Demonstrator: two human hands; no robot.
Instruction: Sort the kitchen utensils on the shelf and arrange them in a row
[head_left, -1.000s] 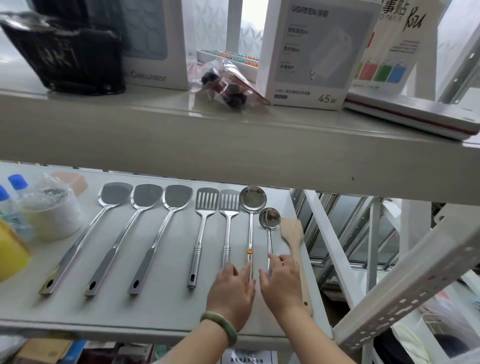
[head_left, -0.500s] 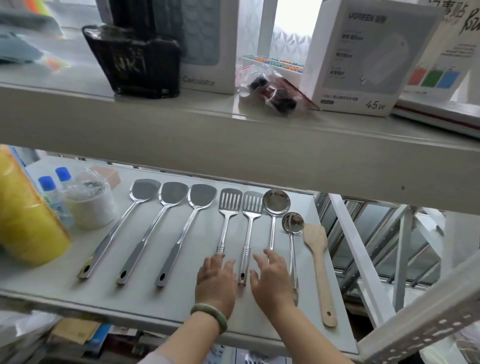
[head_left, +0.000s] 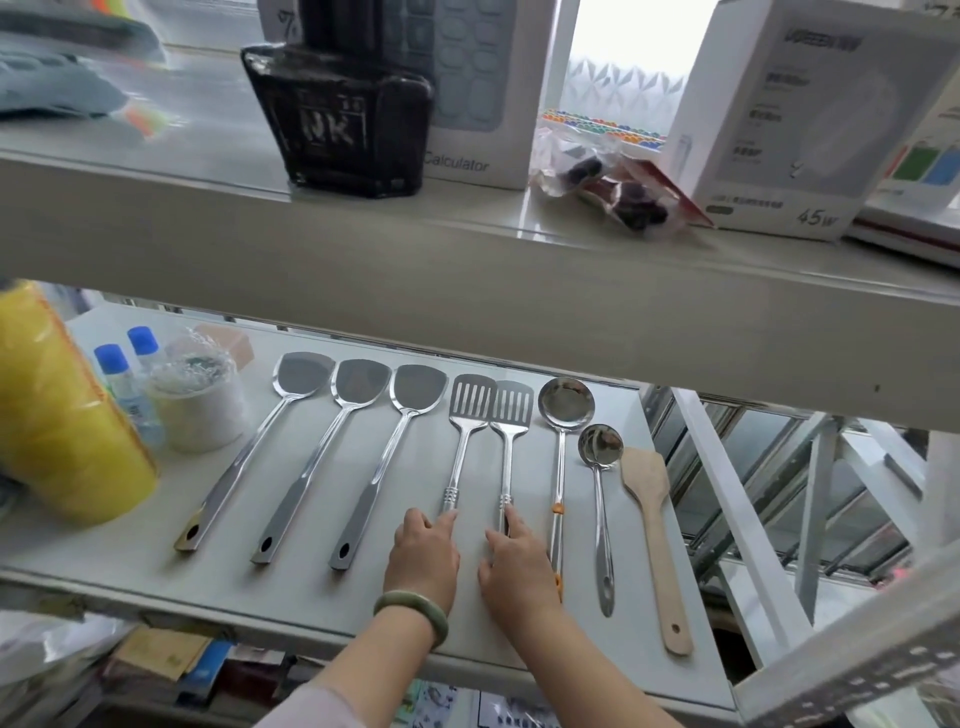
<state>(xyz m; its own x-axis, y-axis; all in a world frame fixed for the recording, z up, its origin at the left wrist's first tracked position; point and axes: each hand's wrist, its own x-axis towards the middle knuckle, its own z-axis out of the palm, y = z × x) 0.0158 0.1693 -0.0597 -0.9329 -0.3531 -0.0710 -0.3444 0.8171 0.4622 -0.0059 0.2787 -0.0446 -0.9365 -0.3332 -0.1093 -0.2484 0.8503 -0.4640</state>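
Steel utensils lie in a row on the white lower shelf: three solid turners, a slotted turner, a second slotted turner, a large ladle, a small ladle and a wooden spatula at the right end. My left hand, with a green bangle on the wrist, rests on the lower handle of the first slotted turner. My right hand lies on the second slotted turner's handle, index finger stretched along it. Both handles' ends are hidden under my hands.
A yellow roll, two blue-capped bottles and a white tape roll stand at the shelf's left. The upper shelf overhangs, holding a black container and boxes. Right of the shelf a white metal frame drops off.
Both hands have shifted left from the ladle handles to the two slotted turners' handles. The view has also swung left, bringing the yellow roll into sight.
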